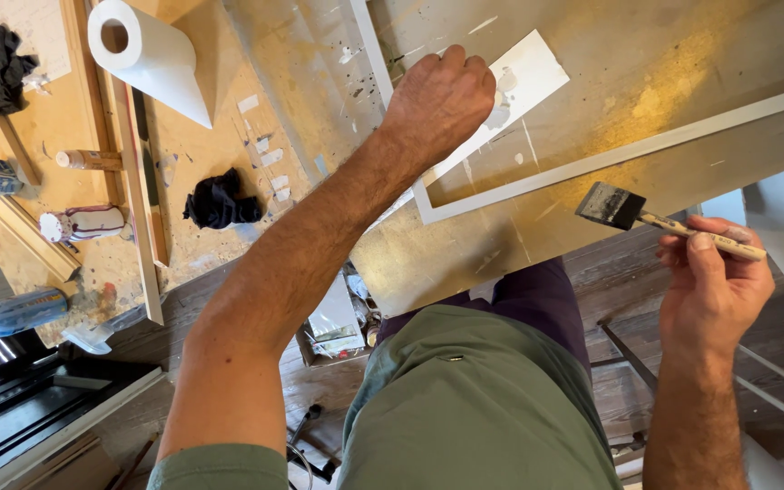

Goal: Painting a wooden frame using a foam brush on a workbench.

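The foam brush (612, 205) hangs just past the near corner of the white frame (537, 186), its handle pinched in the right hand (717, 281). The left hand (439, 98), curled closed, presses on the frame's left rail beside a white card (528, 77) (what it grips, if anything, I cannot tell). Good work here probably means steadying the frame firmly and stroking lightly along the rail. Left of the frame, the worktop (201, 145) carries a paper towel roll (142, 50) and a black rag (220, 201).

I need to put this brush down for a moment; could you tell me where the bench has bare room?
Bare board lies inside the white frame, right of the white card. The left table is crowded: paper towel roll, black rag, bottles.
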